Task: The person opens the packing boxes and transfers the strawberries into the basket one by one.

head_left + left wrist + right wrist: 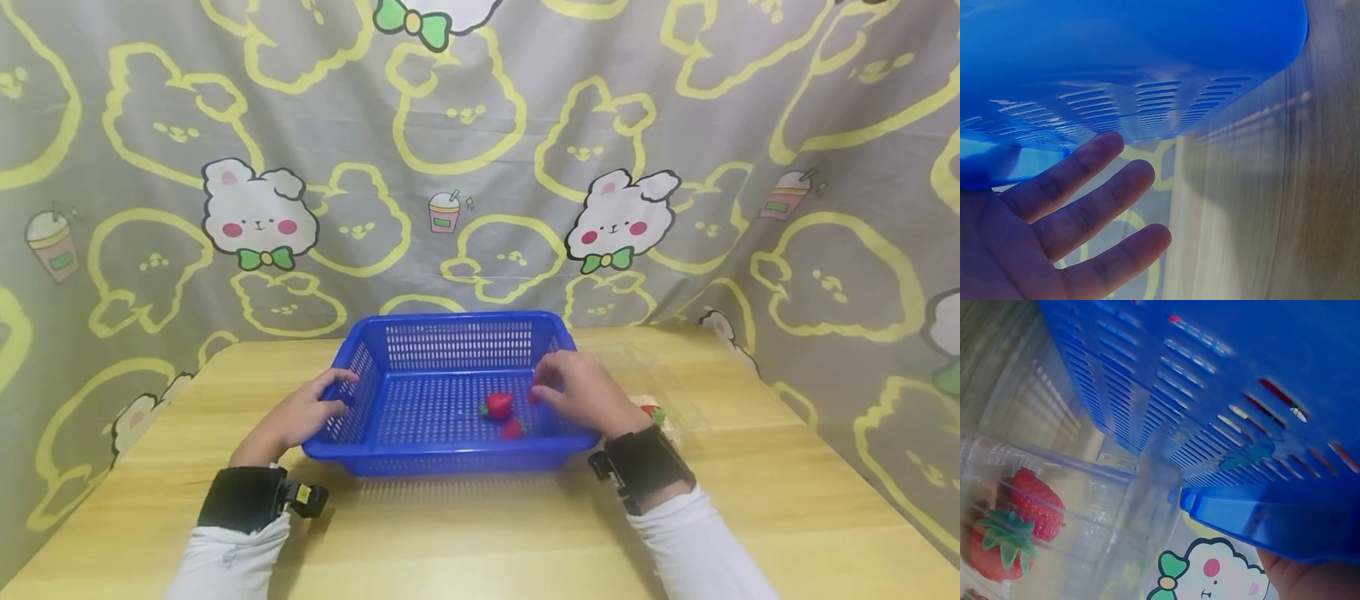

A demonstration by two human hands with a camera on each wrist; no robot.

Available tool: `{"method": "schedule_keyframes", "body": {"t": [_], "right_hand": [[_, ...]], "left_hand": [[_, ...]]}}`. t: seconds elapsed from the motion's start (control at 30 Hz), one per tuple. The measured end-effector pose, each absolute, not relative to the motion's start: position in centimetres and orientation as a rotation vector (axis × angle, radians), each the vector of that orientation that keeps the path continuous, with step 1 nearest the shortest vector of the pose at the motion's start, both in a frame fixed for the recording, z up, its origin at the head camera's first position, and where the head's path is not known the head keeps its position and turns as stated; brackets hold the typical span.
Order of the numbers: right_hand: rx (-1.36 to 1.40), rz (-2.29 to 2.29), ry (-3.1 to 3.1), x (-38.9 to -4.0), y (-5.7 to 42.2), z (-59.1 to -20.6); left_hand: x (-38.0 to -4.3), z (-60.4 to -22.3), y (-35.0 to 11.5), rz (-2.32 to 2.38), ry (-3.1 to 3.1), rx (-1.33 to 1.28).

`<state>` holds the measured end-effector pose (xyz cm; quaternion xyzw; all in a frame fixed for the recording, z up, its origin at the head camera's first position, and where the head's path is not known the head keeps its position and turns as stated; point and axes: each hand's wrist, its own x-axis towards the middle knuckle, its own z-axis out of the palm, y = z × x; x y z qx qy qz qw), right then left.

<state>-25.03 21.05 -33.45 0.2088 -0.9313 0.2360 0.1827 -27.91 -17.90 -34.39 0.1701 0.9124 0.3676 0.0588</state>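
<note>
A blue slotted plastic basket (450, 462) stands on the table. My left hand (303, 410) holds its left rim, thumb and forefinger over the edge. In the left wrist view, three spread fingers (1094, 209) lie outside the slotted wall. My right hand (581, 392) reaches over the right rim, its fingertips pinching a red strawberry (534, 395), partly hidden by the hand. Inside the basket lie a larger strawberry (498, 406) with green leaves and another strawberry (513, 429) near the front wall.
Right of the basket stands a clear plastic box (1085, 472), partly behind my right wrist, with strawberries (1035, 503) in it. The wooden table (465, 542) reaches back to a grey curtain (480, 183) with cartoon prints.
</note>
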Motion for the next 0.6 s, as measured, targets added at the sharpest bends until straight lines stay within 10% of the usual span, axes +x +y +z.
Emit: {"method": "schedule_keyframes", "body": {"t": [0.6], "right_hand": [[0.487,0.704,-2.624,-25.0,22.2,-32.8]], "left_hand": [[-27.9,-34.4,-17.9,1.11,2.773,0.501]]}}
